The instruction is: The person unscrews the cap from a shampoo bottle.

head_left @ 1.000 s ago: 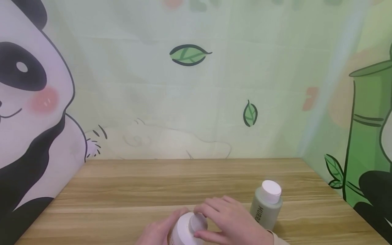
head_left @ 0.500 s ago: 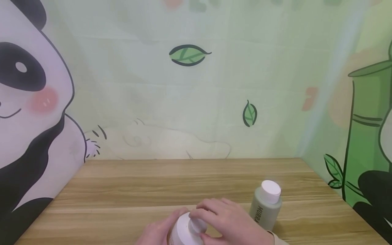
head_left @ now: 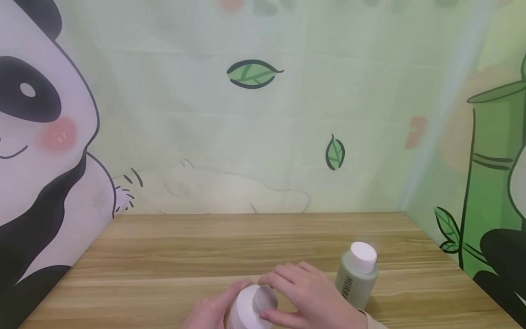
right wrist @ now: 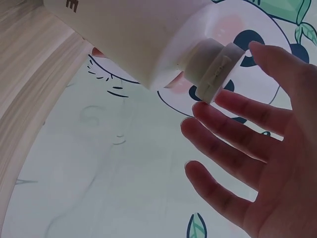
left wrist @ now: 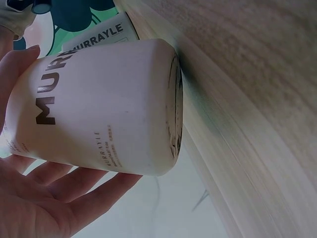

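A white plastic bottle with brown lettering is held by my left hand, its fingers along one side and its thumb on the other. Its base is close over the wooden table in the left wrist view. In the head view, the white cap faces right and toward the back, with the bottle's lower part cut off by the frame. My right hand has its thumb and fingertips at opposite edges of this cap, the other fingers spread loosely. My left hand is only partly visible there.
Right of the hands stands a grey-green bottle with a white cap and dark lettering, upright on the wooden table. A backdrop printed with pandas, leaves and bamboo rises behind the table and on both sides.
The right thumb and index finger first moved round the cap, then swung back to about their earlier place. The left hand, the held bottle and the grey-green bottle stay put.
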Motion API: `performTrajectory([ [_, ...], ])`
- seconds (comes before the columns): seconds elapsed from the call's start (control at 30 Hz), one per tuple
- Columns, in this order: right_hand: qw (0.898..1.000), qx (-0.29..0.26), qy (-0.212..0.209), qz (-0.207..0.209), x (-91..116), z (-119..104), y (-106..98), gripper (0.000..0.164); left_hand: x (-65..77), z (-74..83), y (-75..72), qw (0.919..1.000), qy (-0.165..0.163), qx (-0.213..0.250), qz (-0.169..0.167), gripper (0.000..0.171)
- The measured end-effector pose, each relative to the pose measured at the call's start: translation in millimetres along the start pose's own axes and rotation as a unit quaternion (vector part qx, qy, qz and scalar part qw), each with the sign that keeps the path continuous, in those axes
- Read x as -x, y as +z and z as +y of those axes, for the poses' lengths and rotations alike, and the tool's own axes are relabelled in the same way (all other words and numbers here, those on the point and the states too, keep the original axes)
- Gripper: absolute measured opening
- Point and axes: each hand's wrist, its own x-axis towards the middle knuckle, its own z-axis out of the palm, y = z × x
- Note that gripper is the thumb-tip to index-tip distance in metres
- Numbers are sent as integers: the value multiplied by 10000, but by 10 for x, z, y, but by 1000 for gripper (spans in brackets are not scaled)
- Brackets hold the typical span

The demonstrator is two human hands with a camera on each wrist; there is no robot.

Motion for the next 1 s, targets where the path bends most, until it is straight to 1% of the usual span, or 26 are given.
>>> performTrajectory([
  [0.17,10000,17,-82,37,-1,0,12,27,5,1,6,10000,85,-31,36,72],
  [0.27,9999,-36,-81,48,2,-8,11,27,10,3,4,10000,17,-40,47,73],
  [0.37,9998,-123,-126,35,4,-13,13,31,14,8,0,10000,-74,-17,32,74],
  [0.43,9996,-176,-215,20,-1,-13,17,35,15,9,-2,10000,-86,-3,11,74],
  [0.5,9991,-154,-388,28,-7,-7,20,38,13,11,-1,10000,-68,-10,8,74],
  [0.67,9974,-63,-721,52,-13,8,22,42,11,12,15,9997,25,-197,168,75],
  [0.77,9976,-196,-667,-41,-9,8,10,42,11,13,24,9992,42,-296,261,75],
  [0.87,9982,-346,-464,-130,-4,3,-11,45,14,15,25,9991,55,-290,314,76],
  [1.0,9996,-252,-139,-71,3,3,-25,45,18,23,9,9999,-40,-41,153,79],
])
